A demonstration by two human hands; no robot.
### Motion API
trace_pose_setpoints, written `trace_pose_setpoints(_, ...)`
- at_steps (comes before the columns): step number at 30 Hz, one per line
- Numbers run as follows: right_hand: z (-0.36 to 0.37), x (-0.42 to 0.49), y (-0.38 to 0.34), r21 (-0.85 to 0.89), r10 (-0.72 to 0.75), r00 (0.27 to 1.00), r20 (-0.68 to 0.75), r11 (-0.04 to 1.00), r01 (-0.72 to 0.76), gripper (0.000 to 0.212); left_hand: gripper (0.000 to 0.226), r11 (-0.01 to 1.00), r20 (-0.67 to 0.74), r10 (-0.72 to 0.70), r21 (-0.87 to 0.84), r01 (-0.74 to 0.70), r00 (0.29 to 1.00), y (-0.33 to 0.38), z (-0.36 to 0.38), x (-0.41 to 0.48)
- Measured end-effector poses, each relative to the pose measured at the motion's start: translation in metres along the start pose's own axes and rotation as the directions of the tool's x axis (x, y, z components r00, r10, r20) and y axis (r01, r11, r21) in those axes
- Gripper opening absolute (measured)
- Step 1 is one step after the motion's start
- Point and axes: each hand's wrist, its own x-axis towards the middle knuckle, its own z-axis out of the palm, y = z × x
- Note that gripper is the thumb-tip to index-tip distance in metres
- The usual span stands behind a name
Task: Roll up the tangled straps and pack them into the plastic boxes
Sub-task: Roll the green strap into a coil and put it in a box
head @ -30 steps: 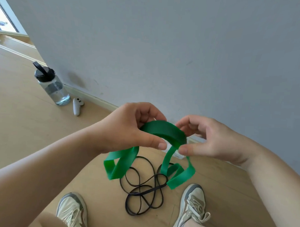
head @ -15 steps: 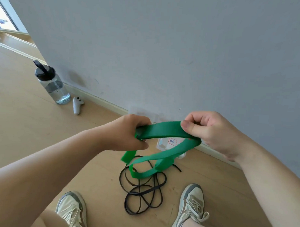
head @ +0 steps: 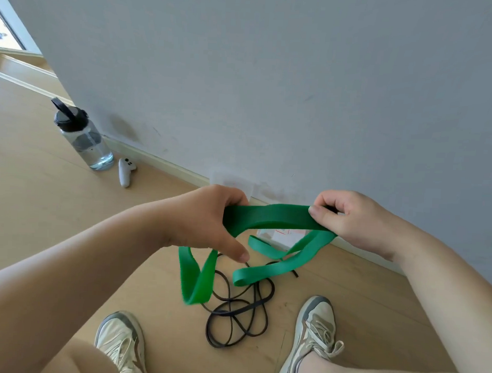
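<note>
Pulled farther apart than half a second ago: two hands, with one green strap (head: 274, 216) drawn almost flat between them and its hanging loops swung lower and wider. Fingers of left hand (head: 207, 221) curled round the strap's left end, thumb stretched downward. Right end pinched by right hand (head: 349, 218) between thumb and bent fingers. Strap up in the air over the floor, unrolled, in neither box. Two slack loops dangling: one twisted below the left hand, one curving from under the right hand toward the middle. Directly beneath, one thin black strap (head: 235, 311), tangled in several loops, flat on the wooden floor (head: 43, 207) between two pale shoes, left sneaker (head: 122, 341) and right sneaker (head: 315, 328). Behind the green strap, at the foot of the grey wall (head: 270, 89), two clear plastic boxes: labelled box (head: 279, 235), mostly hidden by the strap, and fainter box (head: 231, 183) just above the left hand; contents impossible to tell. Farther left, near the wall, one upright water bottle (head: 82, 136) with a black lid and, just beside it, one white controller (head: 125, 171) lying flat
</note>
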Motion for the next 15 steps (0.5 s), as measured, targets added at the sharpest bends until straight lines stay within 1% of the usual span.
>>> trace_pose_setpoints(1,0.0,-0.001,-0.003,0.03,-0.001,0.999,0.045,1.0,-0.001,0.029,0.049,0.998,-0.025,0.001,0.063,0.001,1.0,-0.001,0.002,0.002)
trace_pose_setpoints(3,0.001,-0.004,-0.011,0.117,-0.03,0.987,0.159,0.993,0.011,0.021,0.047,0.995,-0.077,0.02,0.102,-0.012,0.997,-0.003,0.005,0.005)
trace_pose_setpoints(5,0.005,-0.006,-0.02,0.241,-0.115,0.958,0.264,0.969,0.05,0.027,0.042,0.996,-0.094,0.047,0.082,-0.039,0.994,0.0,0.007,0.005)
trace_pose_setpoints(6,0.009,-0.007,-0.024,0.297,-0.161,0.947,0.279,0.952,0.074,0.032,0.04,0.996,-0.087,0.062,0.074,-0.056,0.994,0.002,0.007,0.005)
trace_pose_setpoints(8,0.02,-0.005,-0.03,0.342,-0.205,0.95,0.236,0.932,0.116,0.036,0.04,0.994,-0.066,0.091,0.074,-0.086,0.994,0.007,0.011,0.004)
trace_pose_setpoints(10,0.03,-0.001,-0.033,0.341,-0.206,0.961,0.187,0.931,0.133,0.029,0.042,0.992,-0.064,0.105,0.08,-0.1,0.992,0.01,0.017,0.004)
trace_pose_setpoints(13,0.037,0.006,-0.032,0.259,-0.207,0.967,0.146,0.952,0.164,0.013,0.042,0.994,-0.047,0.105,0.046,-0.103,0.993,0.013,0.022,0.004)
trace_pose_setpoints(15,0.034,0.008,-0.03,0.185,-0.219,0.965,0.143,0.964,0.192,0.011,0.049,0.997,0.028,0.072,0.038,-0.073,0.997,0.011,0.019,0.002)
